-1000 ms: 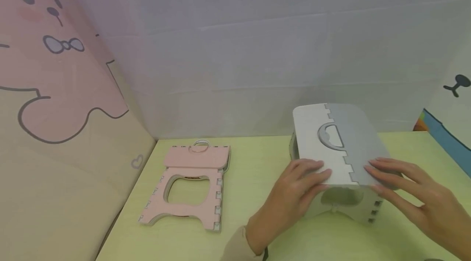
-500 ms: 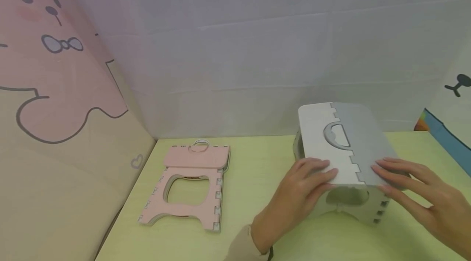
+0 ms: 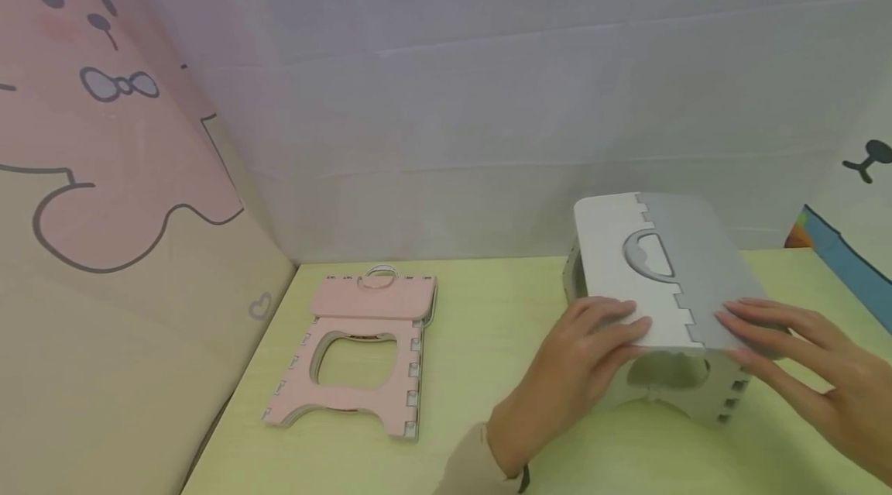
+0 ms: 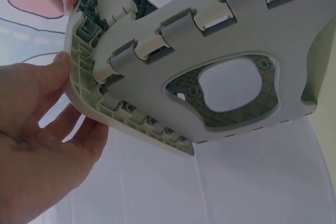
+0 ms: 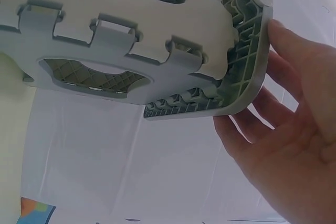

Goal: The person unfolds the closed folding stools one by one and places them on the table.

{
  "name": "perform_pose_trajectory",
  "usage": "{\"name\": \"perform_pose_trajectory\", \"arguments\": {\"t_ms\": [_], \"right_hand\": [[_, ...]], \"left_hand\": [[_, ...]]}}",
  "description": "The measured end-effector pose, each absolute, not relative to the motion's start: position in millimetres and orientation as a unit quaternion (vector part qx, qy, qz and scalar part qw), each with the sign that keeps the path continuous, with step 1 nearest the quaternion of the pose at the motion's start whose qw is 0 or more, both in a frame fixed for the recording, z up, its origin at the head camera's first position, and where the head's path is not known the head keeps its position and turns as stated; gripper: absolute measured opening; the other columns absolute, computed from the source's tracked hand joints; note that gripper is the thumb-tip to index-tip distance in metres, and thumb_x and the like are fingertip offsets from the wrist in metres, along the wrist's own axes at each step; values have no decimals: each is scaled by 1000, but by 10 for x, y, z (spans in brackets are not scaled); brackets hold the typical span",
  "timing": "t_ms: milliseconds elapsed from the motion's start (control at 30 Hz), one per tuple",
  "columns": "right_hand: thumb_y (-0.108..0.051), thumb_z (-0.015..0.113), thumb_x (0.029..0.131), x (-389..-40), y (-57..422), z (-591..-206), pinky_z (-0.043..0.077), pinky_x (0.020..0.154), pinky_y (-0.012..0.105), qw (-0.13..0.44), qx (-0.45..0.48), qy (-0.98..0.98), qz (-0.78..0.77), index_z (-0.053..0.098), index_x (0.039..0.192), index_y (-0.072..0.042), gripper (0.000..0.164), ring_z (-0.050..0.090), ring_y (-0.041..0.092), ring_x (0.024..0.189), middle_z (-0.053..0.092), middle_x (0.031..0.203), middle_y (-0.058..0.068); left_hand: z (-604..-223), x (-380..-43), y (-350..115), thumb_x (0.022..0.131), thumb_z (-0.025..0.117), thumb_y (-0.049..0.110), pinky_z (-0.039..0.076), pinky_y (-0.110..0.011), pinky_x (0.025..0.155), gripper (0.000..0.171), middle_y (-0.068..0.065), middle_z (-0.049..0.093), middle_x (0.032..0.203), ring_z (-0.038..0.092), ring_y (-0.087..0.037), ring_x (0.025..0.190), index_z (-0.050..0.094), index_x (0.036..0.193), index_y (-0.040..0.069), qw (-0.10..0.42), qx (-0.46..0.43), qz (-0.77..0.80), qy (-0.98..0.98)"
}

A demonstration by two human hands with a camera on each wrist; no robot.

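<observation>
An unfolded folding step stool (image 3: pixel 686 262) stands on the right part of the table, its top half white and half grey with a handle loop in the middle. My left hand (image 3: pixel 574 371) holds the near white corner, fingers over the top and thumb at the front rim. On the near grey corner, my right hand (image 3: pixel 815 371) holds the edge in much the same way. In the left wrist view, the ribbed underside and hinged legs of the stool (image 4: pixel 152 72) show beside the thumb. The right wrist view shows the right thumb against the ribbed rim.
A pink folding stool (image 3: pixel 372 297) lies folded flat on the left side of the pale yellow-green table (image 3: pixel 481 402). Behind the table hangs a pale cloth wall (image 3: pixel 446 131). A printed pink cloth wall (image 3: pixel 125 139) rises at the left.
The white and grey stool has shifted slightly to the right, with both hands moving along on its near corners. The pink stool has stayed in place.
</observation>
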State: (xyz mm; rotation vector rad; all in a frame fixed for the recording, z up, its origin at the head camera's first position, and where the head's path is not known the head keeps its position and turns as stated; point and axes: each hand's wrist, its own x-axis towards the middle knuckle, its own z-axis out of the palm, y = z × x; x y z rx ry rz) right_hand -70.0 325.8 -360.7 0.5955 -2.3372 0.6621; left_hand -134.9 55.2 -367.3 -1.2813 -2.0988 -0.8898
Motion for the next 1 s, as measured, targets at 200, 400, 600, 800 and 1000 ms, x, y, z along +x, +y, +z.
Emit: {"name": "perform_pose_trajectory", "arguments": {"t_ms": [200, 400, 600, 800, 1000], "right_hand": [[-60, 50, 99, -700, 3293, -3598, 30, 109, 5, 317, 209, -889, 256, 73, 122, 1, 69, 42, -5, 135, 57, 138, -8], [-59, 51, 98, -708, 3331, -3618, 31, 110, 7, 325, 209, -883, 265, 73, 121, 3, 70, 44, -6, 134, 57, 138, -11], [-58, 53, 99, -734, 3396, -3639, 34, 110, 9, 339, 217, -873, 276, 74, 117, 6, 69, 47, -4, 133, 59, 135, -11], [-58, 54, 99, -736, 3428, -3642, 34, 111, 11, 339, 214, -872, 280, 73, 115, 8, 71, 47, -2, 133, 58, 135, -12], [-58, 54, 98, -741, 3470, -3668, 35, 109, 10, 350, 212, -869, 277, 73, 114, 10, 72, 47, -2, 134, 57, 135, -14]], "left_hand": [[-3661, -1351, 624, 97, 73, 16, 35, -18, 115, 25, -7, 69, 125, 58, -18, 124, 75, 121, 8, 260, -473, -328, -775], [-3655, -1356, 673, 98, 72, 17, 33, -17, 115, 26, -6, 69, 127, 57, -17, 125, 74, 122, 9, 253, -474, -322, -780], [-3647, -1353, 732, 99, 71, 18, 31, -16, 116, 26, -6, 69, 128, 57, -16, 125, 73, 123, 10, 257, -473, -307, -785], [-3663, -1364, 793, 99, 70, 17, 32, -16, 115, 25, -6, 68, 128, 57, -17, 125, 73, 123, 9, 251, -473, -315, -784], [-3654, -1362, 840, 100, 69, 18, 31, -16, 115, 25, -6, 68, 128, 57, -16, 125, 73, 124, 9, 257, -475, -301, -786]]}}
